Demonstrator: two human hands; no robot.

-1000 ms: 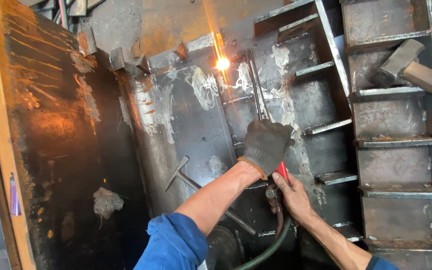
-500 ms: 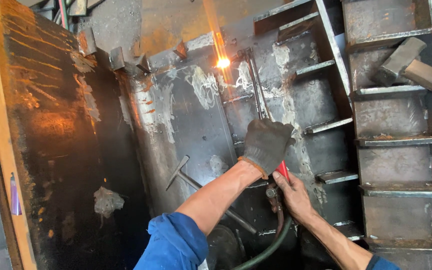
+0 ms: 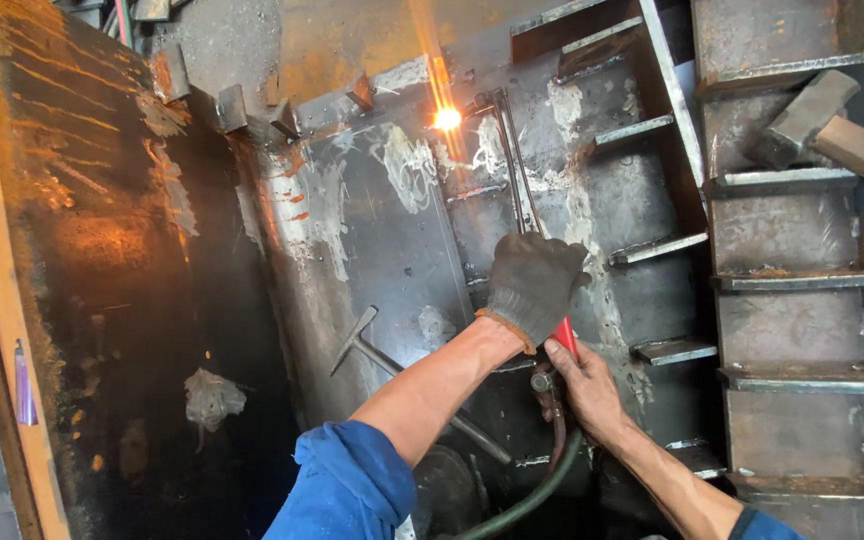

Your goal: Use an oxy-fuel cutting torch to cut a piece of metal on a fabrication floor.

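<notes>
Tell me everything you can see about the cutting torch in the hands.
The long thin metal cutting torch has paired dark tubes running up the steel plate, tilted slightly left, to a tip burning bright orange-white. Its red handle shows between the hands. The gloved left hand grips the upper part; the bare right hand holds the lower end, where a green hose trails down.

Metal fab/welding workshop. Shown by rusty, scorched steel plates (image 3: 372, 250) w/ welded ribs (image 3: 657, 250), a cutting torch (image 3: 512, 170) flame glowing near the plate's top edge, & gas hoses (image 3: 542, 480). Chipping hammer (image 3: 372, 350) leans on the plate; sledgehammer (image 3: 822, 125) on a rib at the right edge.
</notes>
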